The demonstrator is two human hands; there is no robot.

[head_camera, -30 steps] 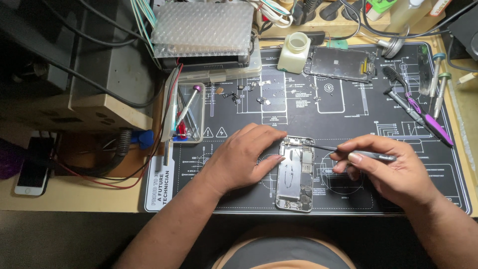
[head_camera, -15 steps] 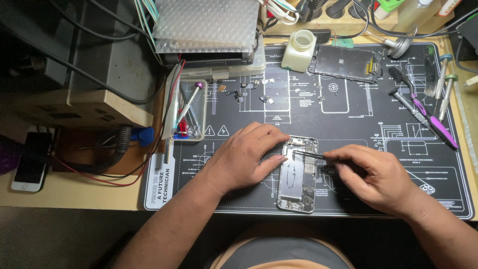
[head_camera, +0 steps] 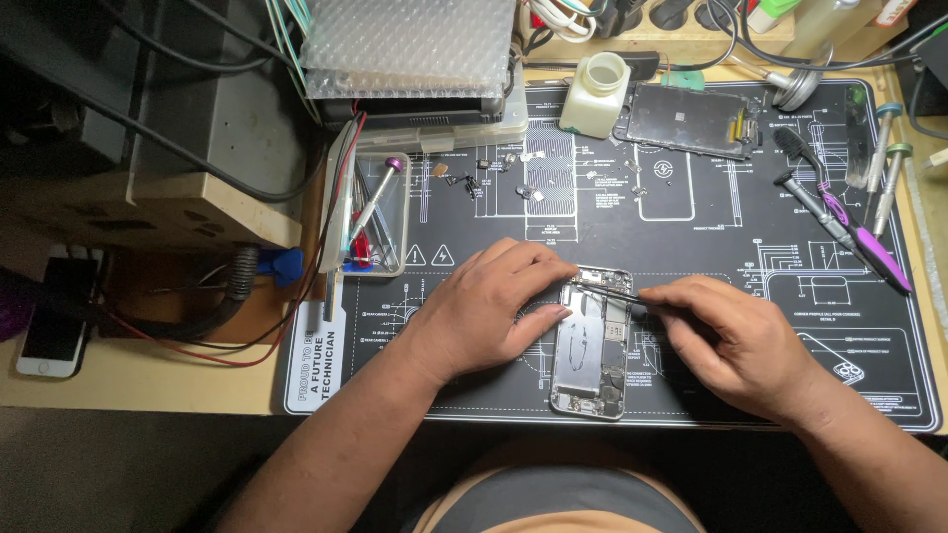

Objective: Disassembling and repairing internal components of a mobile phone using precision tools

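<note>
Opened smartphone (head_camera: pixel 591 343) lies face-down chassis up on black repair mat (head_camera: pixel 691 227), centre of desk (head_camera: pixel 148 370). Left hand (head_camera: pixel 489 306) rests flat on phone's left edge, fingers closed on nothing. Right hand (head_camera: pixel 736 341) pinches thin tweezers (head_camera: pixel 614 289), tip at phone's upper end. Detached screen (head_camera: pixel 691 120) lies well apart, near white bottle (head_camera: pixel 595 94).

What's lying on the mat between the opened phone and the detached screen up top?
In the head view, the stretch of black repair mat between the opened phone and the detached screen holds only small loose parts; otherwise bare.
</note>
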